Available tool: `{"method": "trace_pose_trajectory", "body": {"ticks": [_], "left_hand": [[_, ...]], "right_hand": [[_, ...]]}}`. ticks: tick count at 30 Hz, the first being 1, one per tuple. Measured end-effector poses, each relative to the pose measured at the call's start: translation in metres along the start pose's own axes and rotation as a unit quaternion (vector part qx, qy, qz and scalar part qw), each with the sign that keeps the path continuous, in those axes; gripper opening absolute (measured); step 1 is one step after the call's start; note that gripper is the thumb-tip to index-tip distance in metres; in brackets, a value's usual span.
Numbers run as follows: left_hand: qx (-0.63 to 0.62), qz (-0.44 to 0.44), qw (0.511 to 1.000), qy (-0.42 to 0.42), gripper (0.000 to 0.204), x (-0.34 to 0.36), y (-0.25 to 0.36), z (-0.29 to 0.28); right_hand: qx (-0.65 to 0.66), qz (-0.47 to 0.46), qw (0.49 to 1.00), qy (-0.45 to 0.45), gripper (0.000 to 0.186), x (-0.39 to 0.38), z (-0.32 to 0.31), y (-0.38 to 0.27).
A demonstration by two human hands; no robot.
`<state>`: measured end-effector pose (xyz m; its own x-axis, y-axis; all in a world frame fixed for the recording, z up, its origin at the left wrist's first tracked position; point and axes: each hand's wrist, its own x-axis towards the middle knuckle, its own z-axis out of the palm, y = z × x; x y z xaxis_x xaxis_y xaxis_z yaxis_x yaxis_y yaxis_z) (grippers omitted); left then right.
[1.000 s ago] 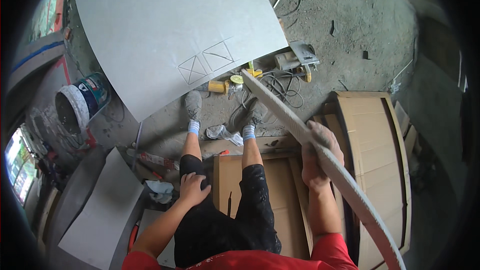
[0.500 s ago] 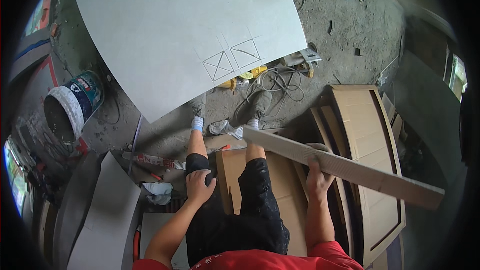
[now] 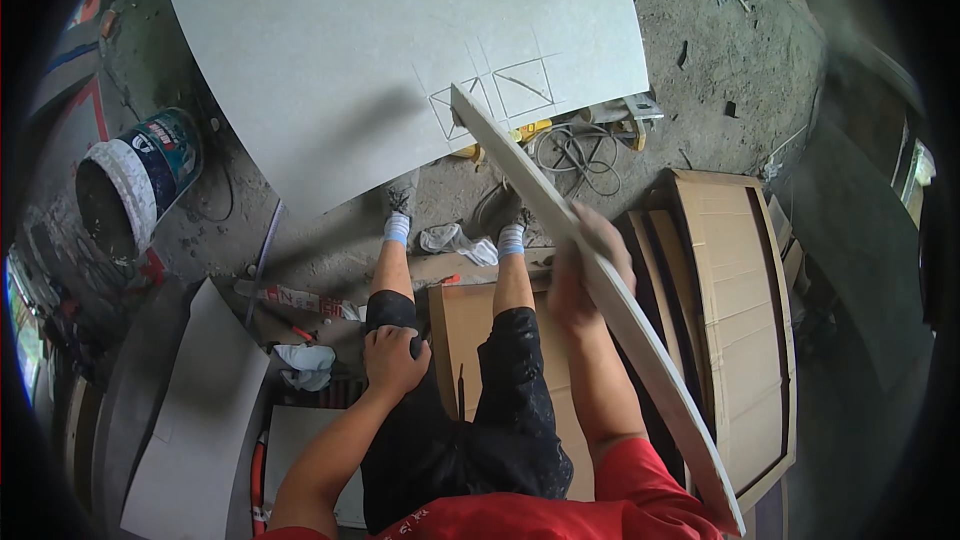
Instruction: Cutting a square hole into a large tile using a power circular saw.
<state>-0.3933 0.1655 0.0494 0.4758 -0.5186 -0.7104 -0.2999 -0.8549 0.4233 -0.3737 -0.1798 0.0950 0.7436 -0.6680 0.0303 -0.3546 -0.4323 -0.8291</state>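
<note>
My right hand [image 3: 590,265] is closed around a long, narrow, pale strip [image 3: 545,190], perhaps cut tile, near its middle. The strip runs slantwise, its far end over a large pale slab [image 3: 300,20] and its near end beside my right shoulder. On the slab are two drawn boxes with diagonal lines; the strip's tip partly covers the left one. My left hand [image 3: 395,360] lies on my left knee with its fingers bent over the black trouser leg, holding nothing that I can see.
Cardboard-wrapped panels [image 3: 740,320] lean at the right. A coiled cable [image 3: 578,160] and yellow-bodied tool [image 3: 535,130] lie under the slab's near edge. A mortar-smeared bucket [image 3: 150,175] lies tipped at the left. Another pale slab [image 3: 200,420] sits lower left, with a crumpled cloth [image 3: 305,365] nearby.
My right hand has moved up and left, turning the strip steeper, so its far end swung forward over the slab and its other end toward me. My left hand stays on the knee.
</note>
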Motion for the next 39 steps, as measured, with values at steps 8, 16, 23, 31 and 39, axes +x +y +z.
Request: {"method": "trace_pose_trajectory", "body": {"ticks": [8, 16, 23, 31, 39], "left_hand": [[-0.006, -0.006, 1.000, -0.029, 0.025, 0.001, -0.005, -0.001], [-0.014, -0.005, 1.000, -0.019, 0.023, 0.004, -0.006, -0.005], [-0.011, -0.006, 1.000, -0.009, 0.023, 0.006, -0.004, -0.007], [0.009, -0.027, 0.999, -0.038, 0.025, 0.015, 0.005, -0.012], [0.014, -0.008, 1.000, -0.021, 0.030, 0.016, 0.003, -0.011]], "right_hand": [[0.026, 0.021, 0.999, 0.035, 0.027, -0.006, 0.007, -0.006], [-0.002, 0.039, 0.999, 0.024, 0.027, -0.014, 0.011, 0.001], [0.020, 0.061, 0.998, 0.028, 0.029, -0.017, 0.015, 0.004], [0.042, 0.041, 0.997, 0.047, 0.030, -0.014, 0.019, 0.013], [0.009, 0.096, 0.994, 0.053, 0.029, -0.020, -0.009, -0.002]]}}
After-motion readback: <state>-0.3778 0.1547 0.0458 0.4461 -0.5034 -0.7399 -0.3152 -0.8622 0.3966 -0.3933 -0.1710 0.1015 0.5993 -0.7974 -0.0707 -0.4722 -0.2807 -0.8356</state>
